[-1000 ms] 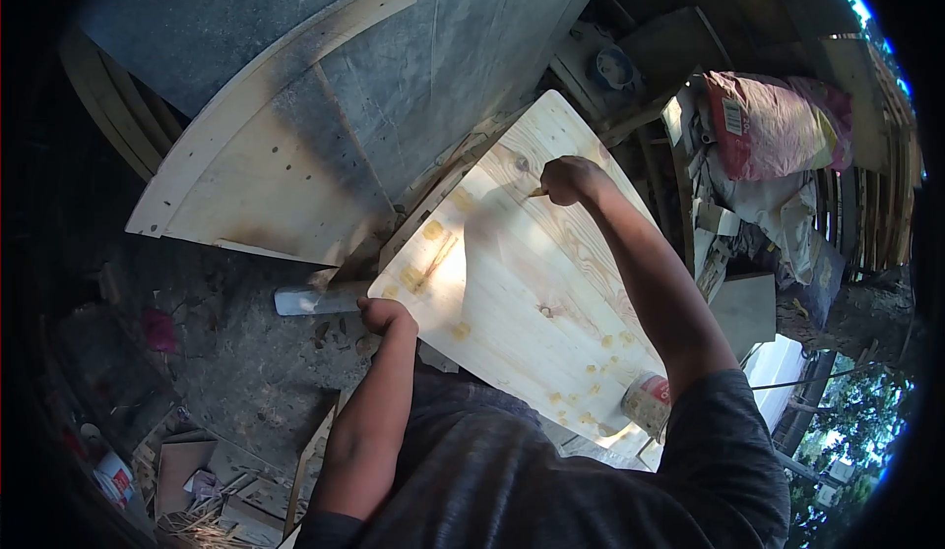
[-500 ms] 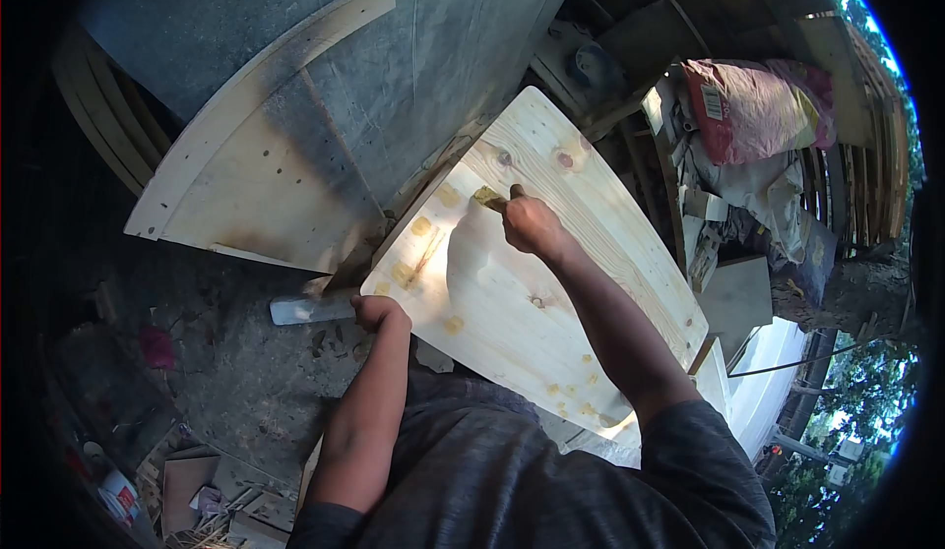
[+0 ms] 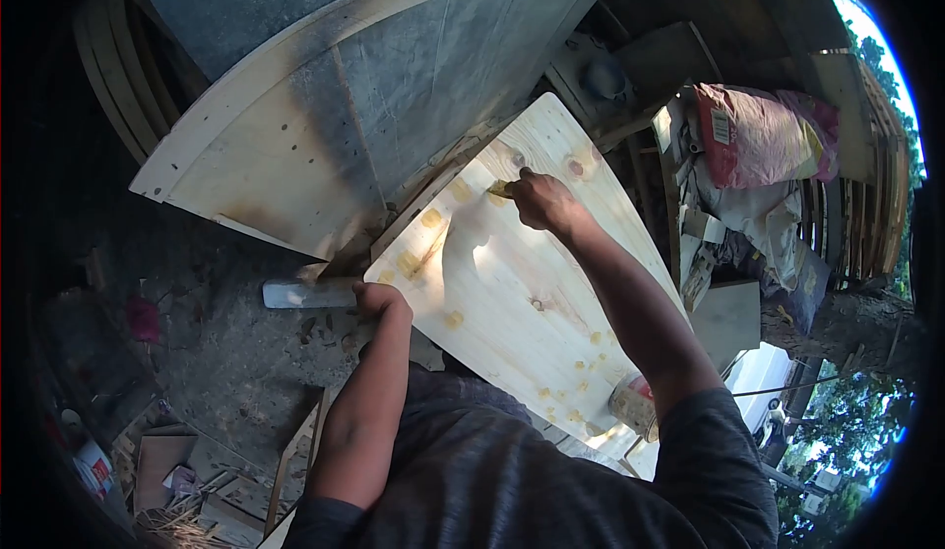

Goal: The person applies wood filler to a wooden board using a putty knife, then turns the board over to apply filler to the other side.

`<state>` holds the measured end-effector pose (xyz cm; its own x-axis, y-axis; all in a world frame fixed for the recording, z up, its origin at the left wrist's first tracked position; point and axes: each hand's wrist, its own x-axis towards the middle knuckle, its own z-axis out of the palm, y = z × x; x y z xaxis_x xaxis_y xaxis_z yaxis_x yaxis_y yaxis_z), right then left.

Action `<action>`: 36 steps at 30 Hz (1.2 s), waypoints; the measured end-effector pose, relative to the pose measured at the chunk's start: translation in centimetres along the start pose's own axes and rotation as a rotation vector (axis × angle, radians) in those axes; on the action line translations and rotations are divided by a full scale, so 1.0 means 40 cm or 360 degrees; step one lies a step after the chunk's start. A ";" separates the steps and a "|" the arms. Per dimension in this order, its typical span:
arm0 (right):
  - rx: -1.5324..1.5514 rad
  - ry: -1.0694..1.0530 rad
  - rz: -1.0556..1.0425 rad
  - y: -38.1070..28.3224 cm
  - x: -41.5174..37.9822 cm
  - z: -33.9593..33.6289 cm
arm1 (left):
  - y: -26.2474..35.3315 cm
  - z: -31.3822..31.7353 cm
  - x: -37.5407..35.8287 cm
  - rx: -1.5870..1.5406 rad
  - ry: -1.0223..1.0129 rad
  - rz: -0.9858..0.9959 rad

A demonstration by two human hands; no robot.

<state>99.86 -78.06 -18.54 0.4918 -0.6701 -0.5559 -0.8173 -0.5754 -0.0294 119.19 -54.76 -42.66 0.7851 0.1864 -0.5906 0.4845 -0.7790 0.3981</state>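
Observation:
A pale wooden panel [image 3: 532, 274] with knots and several yellowish patches lies in front of me. Above its upper left part, my right hand [image 3: 543, 201] is closed round a small scraper [image 3: 500, 191], whose yellow-smeared blade is at the wood. Beside the panel's left corner, my left hand [image 3: 380, 299] is closed on a flat, pale blade-like tool [image 3: 307, 294] that points left over the floor. How the fingers wrap its near end is partly hidden.
A curved wooden piece [image 3: 256, 146] leans on a grey sheet at the upper left. A tub [image 3: 634, 403] stands at the panel's lower right, near my right arm. A pink sack [image 3: 758, 136] rests at the right. Wood scraps lie at the lower left.
My right hand and the scraper have shifted slightly right and up in view. The tub has come into sight beside my right arm. My left hand has barely moved.

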 end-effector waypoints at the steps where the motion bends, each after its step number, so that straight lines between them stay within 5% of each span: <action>1: -0.0059 0.0038 0.0038 0.003 0.023 0.021 | 0.008 -0.011 -0.010 0.0032 -0.0016 -0.0030; 7: -0.0283 -0.0576 0.0034 0.019 0.001 0.034 | 0.004 -0.001 0.005 0.0062 -0.0020 0.0016; 12: 0.0146 0.0226 -0.0022 -0.028 0.020 0.021 | -0.007 -0.004 0.006 0.0114 0.0026 0.0037; 16: -0.0150 -0.0335 0.0001 -0.069 -0.007 0.012 | 0.019 -0.003 0.000 -0.0020 0.0000 -0.0054; 18: 0.0065 0.0008 0.0000 -0.109 -0.062 0.043 | 0.062 -0.045 -0.041 -0.0008 -0.0059 -0.0175; 21: 0.0179 0.0034 -0.0027 -0.112 -0.128 0.199 | 0.085 -0.068 -0.071 0.0017 -0.0033 -0.0079; 27: 0.0157 0.0137 0.0070 -0.135 -0.105 0.127 | 0.099 -0.086 -0.086 -0.0137 -0.0172 -0.0178; 30: 0.0245 0.0110 -0.0039 -0.109 -0.092 0.236 | -0.001 0.012 0.026 0.0164 -0.0084 -0.0038; 36: 0.0016 0.0070 0.0034 -0.133 -0.065 0.119 | 0.057 -0.043 -0.045 -0.0047 -0.0128 -0.0122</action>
<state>101.50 -71.02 -20.88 0.4871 -0.7023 -0.5191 -0.8305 -0.5564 -0.0265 119.54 -55.84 -39.51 0.7124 0.1950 -0.6741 0.5540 -0.7460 0.3696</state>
